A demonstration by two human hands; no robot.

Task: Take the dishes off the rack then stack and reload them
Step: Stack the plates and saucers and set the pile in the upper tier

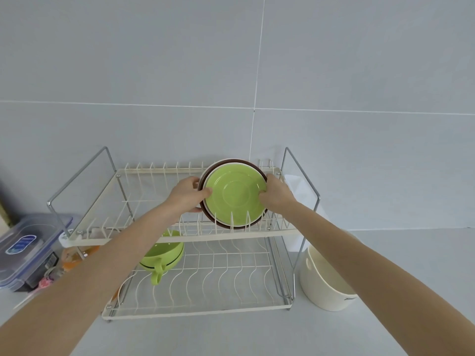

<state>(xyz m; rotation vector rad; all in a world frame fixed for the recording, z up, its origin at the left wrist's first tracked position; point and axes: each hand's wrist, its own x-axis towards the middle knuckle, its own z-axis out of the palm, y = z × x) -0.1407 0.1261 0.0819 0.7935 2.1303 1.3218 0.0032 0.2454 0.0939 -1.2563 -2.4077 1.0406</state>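
A stack of plates stands on edge in the right part of the upper tier of a white two-tier wire rack (144,172): a green plate (235,195) in front, a white one behind it and a brown plate (253,165) at the back. My left hand (187,194) grips the stack's left rim. My right hand (276,192) grips its right rim. The lower edge of the stack sits among the tier's front prongs. On the lower tier at the left lies a green cup (162,255) on a dark-rimmed dish, its handle pointing toward me.
A cream ceramic pot (325,283) stands right of the rack on the grey counter. A clear lidded plastic box (28,247) and small items sit at the left. A tiled wall rises right behind the rack. The rack's metal side frames (305,181) stand beside both hands.
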